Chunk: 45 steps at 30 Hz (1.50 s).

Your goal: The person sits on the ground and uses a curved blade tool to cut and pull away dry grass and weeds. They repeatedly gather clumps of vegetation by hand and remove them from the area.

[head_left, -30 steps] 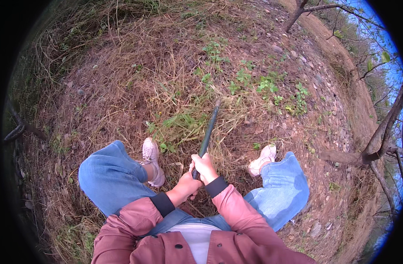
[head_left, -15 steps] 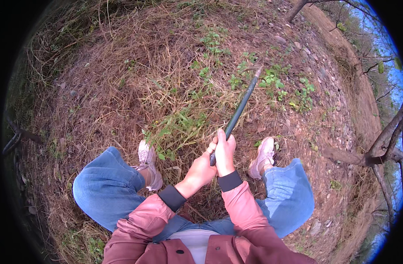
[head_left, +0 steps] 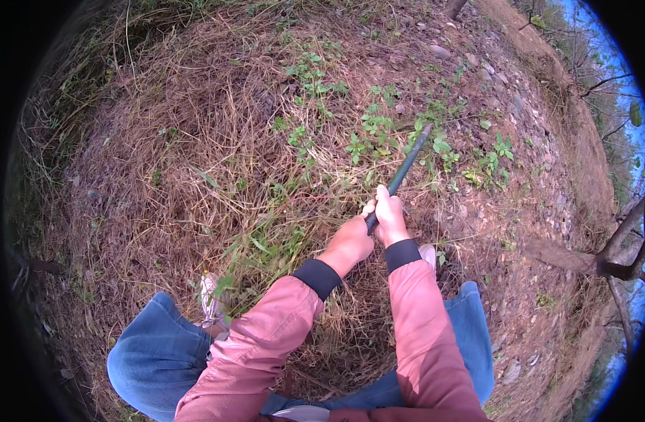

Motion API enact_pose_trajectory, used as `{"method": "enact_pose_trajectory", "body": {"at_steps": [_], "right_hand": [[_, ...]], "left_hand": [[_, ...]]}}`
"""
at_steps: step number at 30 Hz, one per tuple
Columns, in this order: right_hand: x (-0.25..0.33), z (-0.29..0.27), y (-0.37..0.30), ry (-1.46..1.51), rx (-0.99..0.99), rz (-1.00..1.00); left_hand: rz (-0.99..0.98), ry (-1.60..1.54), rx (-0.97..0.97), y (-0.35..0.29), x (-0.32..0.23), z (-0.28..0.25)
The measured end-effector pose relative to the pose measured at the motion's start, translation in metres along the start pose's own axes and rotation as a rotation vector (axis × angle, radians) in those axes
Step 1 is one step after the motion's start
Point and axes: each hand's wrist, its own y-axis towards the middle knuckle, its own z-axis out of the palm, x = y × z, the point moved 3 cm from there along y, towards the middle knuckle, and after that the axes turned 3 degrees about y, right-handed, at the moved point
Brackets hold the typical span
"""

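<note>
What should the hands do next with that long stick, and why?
Probably swing the stick down toward the green weeds. Both hands, left hand and right hand, grip its near end, and its far tip points out over those weeds among the dry grass, so a short downward stroke looks like the natural move.

Hands: left hand (head_left: 349, 243) and right hand (head_left: 391, 218) side by side, both clasped around the near end of a long dark green rod-shaped tool handle (head_left: 401, 172).
Handle: slants up and right, far end among low green leafy weeds (head_left: 435, 144).
Ground: dry straw-coloured grass (head_left: 196, 155); grey stones (head_left: 441, 51) beyond.
Clothing: pink sleeves, blue jeans.
</note>
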Motion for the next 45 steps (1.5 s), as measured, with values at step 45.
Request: {"method": "enact_pose_trajectory", "body": {"at_steps": [45], "right_hand": [[-0.135, 0.096, -0.35, -0.021, 0.573, 0.081]], "left_hand": [[-0.012, -0.161, -0.311, -0.384, 0.112, -0.056]]}}
